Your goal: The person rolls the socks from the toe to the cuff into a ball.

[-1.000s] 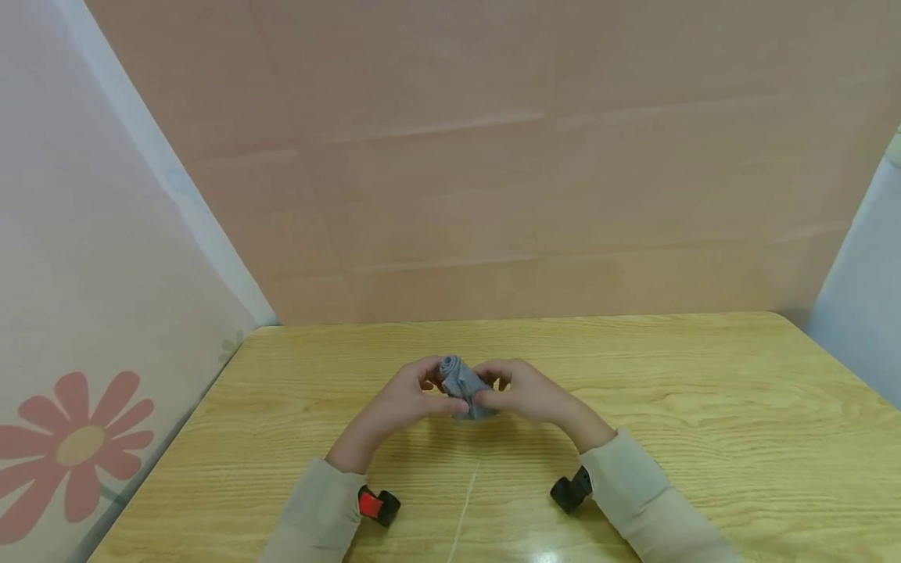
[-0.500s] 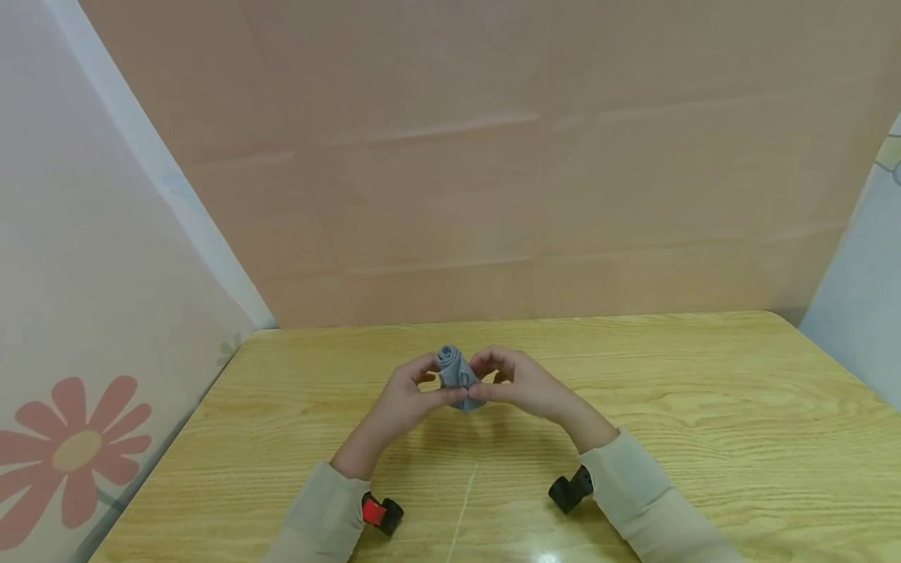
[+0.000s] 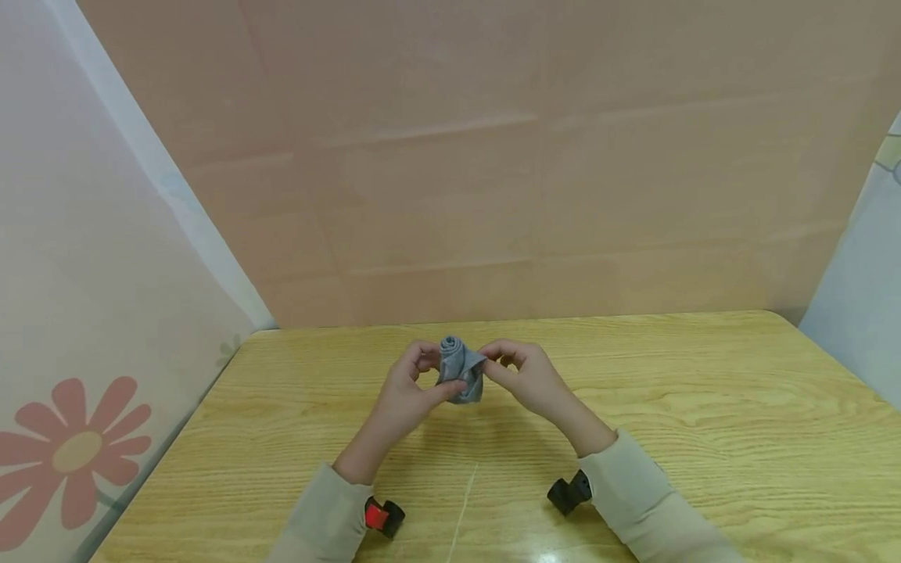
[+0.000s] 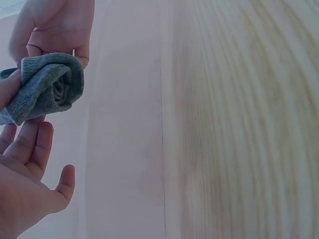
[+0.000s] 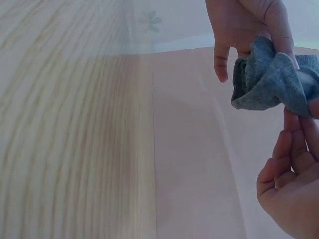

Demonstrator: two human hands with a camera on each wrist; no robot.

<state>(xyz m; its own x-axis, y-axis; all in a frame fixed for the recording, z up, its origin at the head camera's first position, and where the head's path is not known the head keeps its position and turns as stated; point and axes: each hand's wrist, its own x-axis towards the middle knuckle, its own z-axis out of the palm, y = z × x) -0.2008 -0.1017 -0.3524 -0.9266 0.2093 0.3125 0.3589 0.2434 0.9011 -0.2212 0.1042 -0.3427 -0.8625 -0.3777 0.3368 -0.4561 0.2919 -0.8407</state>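
Note:
A grey knit sock (image 3: 459, 366) is rolled into a tight bundle and held above the table in the head view, its spiral end facing up. My left hand (image 3: 404, 395) holds the roll from the left, thumb across its front and fingers behind. At the right side, my right hand (image 3: 531, 379) pinches a pulled-out flap of the sock between thumb and fingertips. The left wrist view shows the coiled end of the sock (image 4: 55, 87) close up. In the right wrist view, a fold of the sock (image 5: 279, 82) stretches toward the right fingers.
Beneath the hands is a wood-grain table (image 3: 633, 375). A plain pinkish-brown backdrop (image 3: 436, 195) rises behind its far edge. On the left stands a pale wall panel (image 3: 141, 274) with a printed red flower. Black wrist devices (image 3: 385, 518) show at both cuffs.
The sock roll has risen slightly and stands more upright. My right hand has shifted from the roll's front to its right edge, drawing a flap outward; the left hand keeps its hold.

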